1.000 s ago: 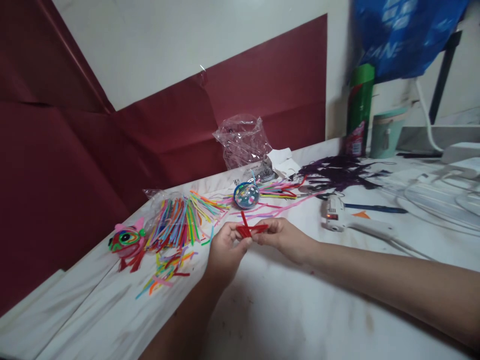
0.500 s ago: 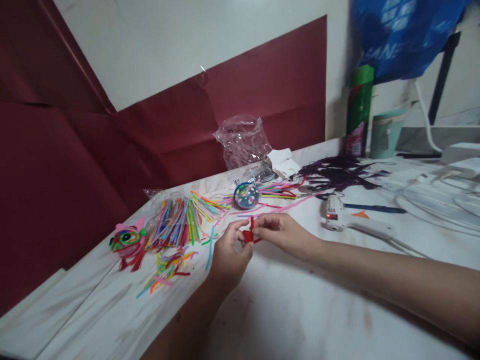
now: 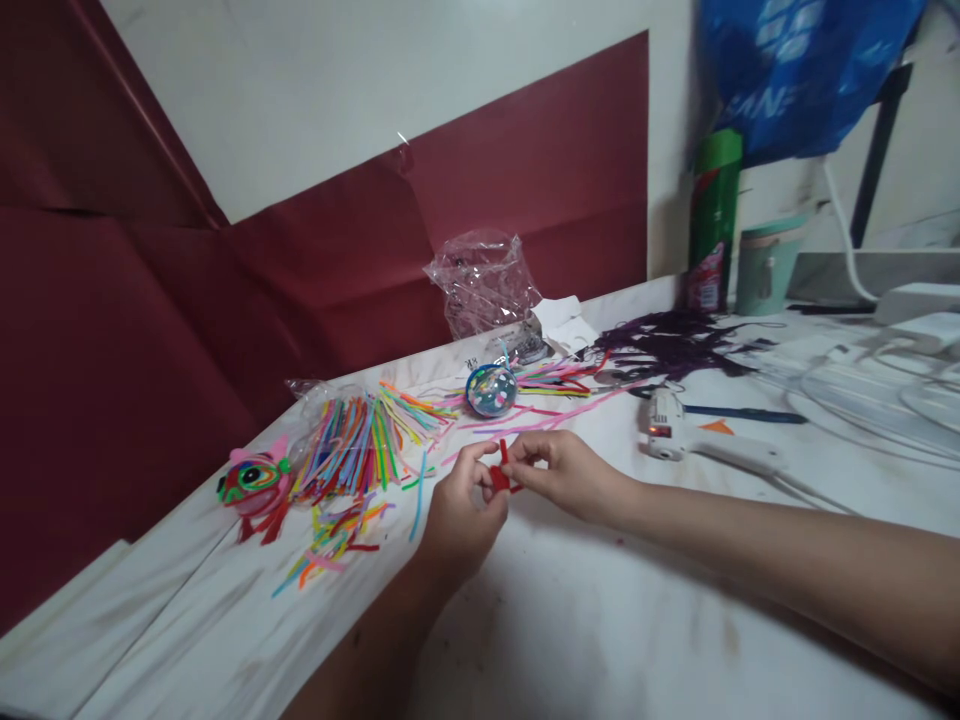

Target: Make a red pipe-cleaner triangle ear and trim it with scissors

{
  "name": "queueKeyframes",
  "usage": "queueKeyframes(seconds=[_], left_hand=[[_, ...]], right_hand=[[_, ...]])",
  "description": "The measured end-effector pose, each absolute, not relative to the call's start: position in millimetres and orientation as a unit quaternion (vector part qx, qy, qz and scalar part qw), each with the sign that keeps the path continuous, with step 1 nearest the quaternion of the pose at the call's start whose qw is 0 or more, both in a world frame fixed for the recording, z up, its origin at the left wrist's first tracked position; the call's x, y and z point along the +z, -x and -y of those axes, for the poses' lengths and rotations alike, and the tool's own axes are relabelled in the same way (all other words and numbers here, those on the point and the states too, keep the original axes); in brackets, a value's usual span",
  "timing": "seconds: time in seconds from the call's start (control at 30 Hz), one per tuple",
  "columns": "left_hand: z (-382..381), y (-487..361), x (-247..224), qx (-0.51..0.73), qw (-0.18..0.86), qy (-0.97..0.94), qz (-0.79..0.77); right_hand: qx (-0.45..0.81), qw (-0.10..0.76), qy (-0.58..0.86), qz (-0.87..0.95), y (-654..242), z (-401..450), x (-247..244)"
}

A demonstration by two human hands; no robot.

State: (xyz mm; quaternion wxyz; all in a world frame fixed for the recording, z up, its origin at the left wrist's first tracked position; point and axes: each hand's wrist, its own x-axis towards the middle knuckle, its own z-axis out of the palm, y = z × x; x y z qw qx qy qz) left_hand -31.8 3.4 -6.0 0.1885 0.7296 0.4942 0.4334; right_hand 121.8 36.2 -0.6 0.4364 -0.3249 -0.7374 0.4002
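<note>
Over the middle of the marble-patterned table, my left hand (image 3: 466, 505) pinches a small folded bunch of red pipe cleaner (image 3: 499, 478) between thumb and fingers. My right hand (image 3: 559, 468) meets it from the right, its thumb and forefinger closed on the same red piece. One short red end stands up between the hands. Just beyond them rests a clear ball (image 3: 492, 390) with coloured spots and a blue rim. A pig-like figure (image 3: 255, 485) of coloured pipe cleaners, with pink ears and red legs, stands at the left.
A fan of colourful pipe cleaners (image 3: 352, 450) lies left of my hands, with cut pieces (image 3: 330, 545) before it. On the right are a white glue gun (image 3: 664, 425), purple strands (image 3: 675, 340), a green cup (image 3: 766, 270) and cables. Clear plastic wrapping (image 3: 484, 285) leans against the red backing.
Both hands stay together on the red pipe cleaner, with only a slight shift of the fingers. The whole view has moved a little; the other things lie as before.
</note>
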Motion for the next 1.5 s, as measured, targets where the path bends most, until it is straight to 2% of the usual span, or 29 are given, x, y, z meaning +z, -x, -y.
queueKeyframes(seconds=[0.27,0.47,0.73,0.93,1.17,1.3,1.5], left_hand=[[-12.0,33.1,-9.0,0.493,0.357,-0.639,-0.471],[-13.9,35.3,-9.8,0.492,0.320,-0.642,-0.495],[-11.6,37.4,-12.8,0.479,0.260,-0.671,-0.503],[-11.3,32.0,-5.0,0.497,0.336,-0.638,-0.482],[-16.6,36.7,-8.2,0.454,0.348,-0.636,-0.517],[-21.1,39.7,-17.1,0.458,0.413,-0.623,-0.482],[-19.4,34.6,-15.6,0.491,0.581,-0.491,-0.424]], right_hand=[[0.536,0.447,0.313,0.644,-121.2,-47.3,-5.7],[0.562,0.434,0.301,0.637,-119.6,-49.0,-12.8],[0.518,0.427,0.324,0.667,-118.9,-44.8,-11.2],[0.544,0.430,0.330,0.640,-120.3,-44.2,-6.4],[0.580,0.451,0.322,0.597,-124.1,-53.1,-8.1],[0.609,0.449,0.310,0.577,-124.1,-52.1,-4.4],[0.617,0.460,0.325,0.550,-123.5,-52.4,-2.9]])
